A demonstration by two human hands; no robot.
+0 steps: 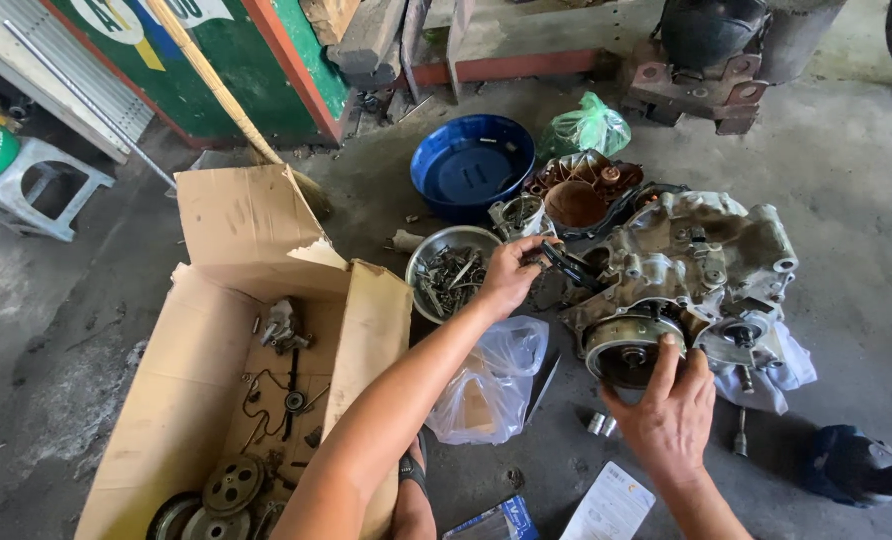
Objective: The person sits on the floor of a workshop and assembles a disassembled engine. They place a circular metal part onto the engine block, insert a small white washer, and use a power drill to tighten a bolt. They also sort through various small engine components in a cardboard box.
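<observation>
A grimy metal engine case (701, 265) lies on the concrete floor at centre right. My right hand (666, 410) grips the round flywheel (626, 345) on its near side, fingers spread over the rim. My left hand (511, 275) reaches across to the case's left end, fingers closed on a small dark part (556, 262) there. Just left of that hand sits a steel bowl (428, 255) full of bolts and small parts.
An open cardboard box (256, 400) with gears and springs lies at the left. A blue basin (471, 165), a rusty cover (581, 195) and a green bag (588, 128) sit behind. A clear plastic bag (491, 385), a small socket (598, 424) and packets lie near my arms.
</observation>
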